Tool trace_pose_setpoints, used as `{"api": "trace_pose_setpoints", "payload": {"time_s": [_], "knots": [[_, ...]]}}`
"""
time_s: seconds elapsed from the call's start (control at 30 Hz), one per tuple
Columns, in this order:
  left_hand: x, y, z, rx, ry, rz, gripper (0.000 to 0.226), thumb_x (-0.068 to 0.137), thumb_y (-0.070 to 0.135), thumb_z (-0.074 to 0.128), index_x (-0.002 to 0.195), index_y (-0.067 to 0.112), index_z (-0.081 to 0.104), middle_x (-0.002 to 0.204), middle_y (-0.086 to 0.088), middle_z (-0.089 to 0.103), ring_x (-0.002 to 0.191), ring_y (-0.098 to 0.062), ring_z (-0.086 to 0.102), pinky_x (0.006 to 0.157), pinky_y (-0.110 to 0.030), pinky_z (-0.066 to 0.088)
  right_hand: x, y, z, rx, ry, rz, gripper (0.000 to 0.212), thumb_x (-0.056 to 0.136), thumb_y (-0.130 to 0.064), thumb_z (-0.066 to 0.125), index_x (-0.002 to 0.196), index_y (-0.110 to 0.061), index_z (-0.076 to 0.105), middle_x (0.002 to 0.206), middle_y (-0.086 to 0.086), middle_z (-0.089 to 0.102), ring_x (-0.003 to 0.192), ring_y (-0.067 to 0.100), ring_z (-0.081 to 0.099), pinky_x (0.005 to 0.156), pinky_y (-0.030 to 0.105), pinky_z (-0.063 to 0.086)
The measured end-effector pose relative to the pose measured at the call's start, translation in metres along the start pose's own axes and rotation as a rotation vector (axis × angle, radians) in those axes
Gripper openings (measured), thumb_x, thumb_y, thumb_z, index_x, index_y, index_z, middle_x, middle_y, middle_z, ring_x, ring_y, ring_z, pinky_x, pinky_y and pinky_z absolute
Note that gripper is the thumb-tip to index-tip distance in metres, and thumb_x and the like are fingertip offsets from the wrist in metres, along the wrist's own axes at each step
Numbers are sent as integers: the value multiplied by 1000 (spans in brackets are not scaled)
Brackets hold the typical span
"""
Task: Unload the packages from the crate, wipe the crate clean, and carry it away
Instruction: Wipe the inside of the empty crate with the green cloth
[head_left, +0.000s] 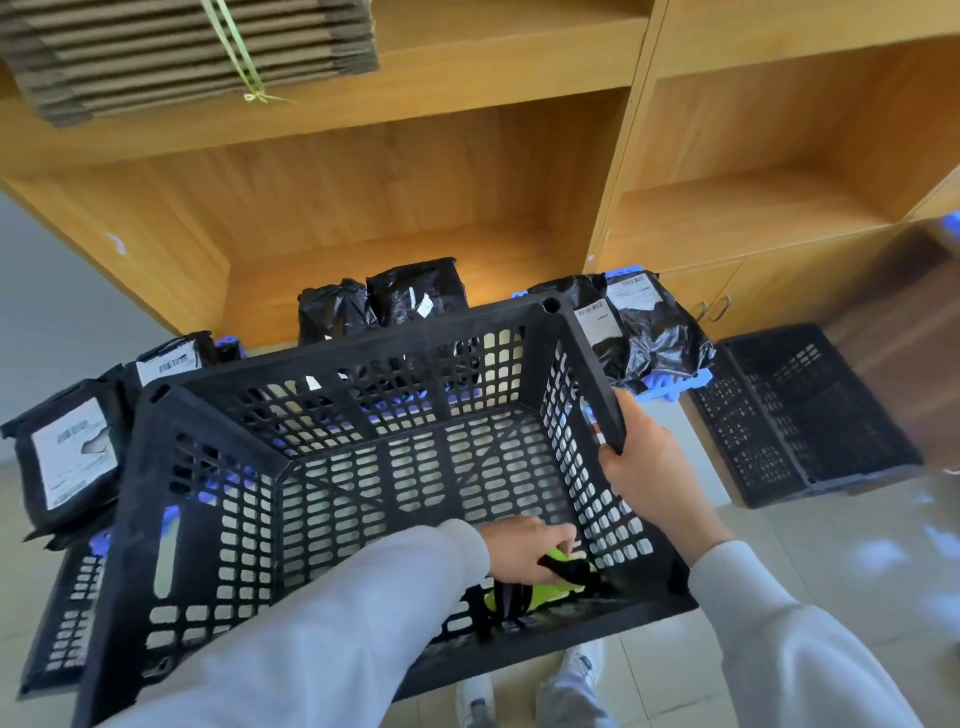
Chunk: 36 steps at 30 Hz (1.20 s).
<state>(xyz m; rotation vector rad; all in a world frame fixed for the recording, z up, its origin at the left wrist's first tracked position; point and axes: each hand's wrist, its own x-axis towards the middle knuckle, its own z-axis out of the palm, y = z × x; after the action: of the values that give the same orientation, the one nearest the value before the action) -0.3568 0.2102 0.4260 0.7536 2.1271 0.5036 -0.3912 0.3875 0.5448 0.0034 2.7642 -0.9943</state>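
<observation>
Inside the black slotted plastic crate (332, 467), a hand wipes with a cloth while the other steadies the rim.

In the head view, the crate is tilted, its open top facing the person, in front of the wooden shelf unit (467, 171). The left hand (530, 551) reaches to the crate's near right corner, fingers curled round a yellow-green cloth (558, 582) pressed against the mesh. The right hand (644, 467) grips the crate's right rim, fingers wrapped over the edge. Black plastic-wrapped packages with white labels (415, 291) lie beyond and to the left of the crate on blue plastic pallets (670, 384). A second black slotted crate (795, 415) sits on the tiled floor (831, 545) to the right.
</observation>
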Motion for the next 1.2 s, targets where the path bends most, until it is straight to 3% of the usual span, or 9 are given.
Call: {"api": "trace_pose_setpoints", "payload": {"time_s": [0.37, 0.57, 0.7, 0.77, 0.83, 0.93, 1.0, 1.1, 1.2], "knots": [[-86, 18, -49, -100, 229, -142, 40, 98, 38, 64, 132, 22, 50, 123, -5, 57, 114, -28, 53, 91, -43, 48, -7, -8, -4, -141, 38, -48, 83, 93, -15, 60, 158, -33, 11, 91, 2, 67, 67, 20, 64, 59, 43, 58], [-152, -4, -59, -280, 478, -246, 37, 94, 48, 64, 125, 33, 52, 129, -2, 59, 117, -22, 54, 96, -41, 48, -14, -16, -5, -479, 79, -142, 93, 94, -26, 62, 162, -21, -1, 139, 4, 53, 127, 25, 49, 93, 37, 52], [-186, -13, -65, -389, 630, -267, 32, 95, 39, 65, 124, 29, 56, 119, 2, 63, 106, -19, 58, 87, -34, 49, -18, -39, -4, -543, 158, -283, 65, 94, -23, 64, 154, -23, 38, 161, 5, 34, 152, 27, 23, 118, 48, 34], [-198, -13, -67, -427, 689, -252, 36, 97, 37, 65, 132, 31, 55, 131, 6, 60, 114, -13, 56, 91, -31, 45, -17, -55, -1, -414, 128, -388, 45, 96, -20, 64, 140, -23, 56, 151, 2, 48, 144, 23, 40, 114, 45, 41], [-210, -10, -70, -459, 731, -231, 43, 99, 33, 64, 142, 30, 54, 143, 10, 56, 126, -9, 51, 98, -25, 38, -22, -76, 3, -177, -67, -425, 29, 99, -22, 61, 125, -33, 64, 126, -10, 67, 112, 9, 65, 99, 37, 54], [-220, -8, -74, -480, 766, -196, 45, 99, 32, 65, 143, 33, 56, 144, 16, 56, 130, -4, 51, 104, -24, 39, -28, -100, 18, 50, -280, -338, 15, 101, -24, 60, 108, -33, 68, 91, -14, 77, 85, 4, 72, 87, 38, 59], [-223, -7, -74, -501, 807, -189, 42, 98, 33, 66, 139, 38, 60, 140, 19, 60, 126, -4, 56, 105, -28, 46, -30, -109, 31, 196, -272, -231, 10, 101, -27, 59, 104, -25, 69, 87, -5, 77, 82, 12, 74, 85, 42, 60], [-224, -1, -72, -527, 886, -188, 38, 97, 32, 66, 135, 39, 64, 130, 25, 64, 120, 0, 59, 104, -29, 48, -31, -122, 44, 488, -355, 35, 31, 102, -40, 55, 110, -11, 63, 95, 11, 77, 89, 31, 75, 81, 46, 62], [-221, 10, -72, -525, 935, -212, 35, 97, 31, 67, 132, 34, 65, 127, 23, 64, 119, -1, 58, 104, -28, 46, -32, -126, 49, 635, -465, 154, 42, 102, -49, 50, 111, -10, 61, 98, 15, 77, 89, 33, 76, 78, 43, 61]]}}
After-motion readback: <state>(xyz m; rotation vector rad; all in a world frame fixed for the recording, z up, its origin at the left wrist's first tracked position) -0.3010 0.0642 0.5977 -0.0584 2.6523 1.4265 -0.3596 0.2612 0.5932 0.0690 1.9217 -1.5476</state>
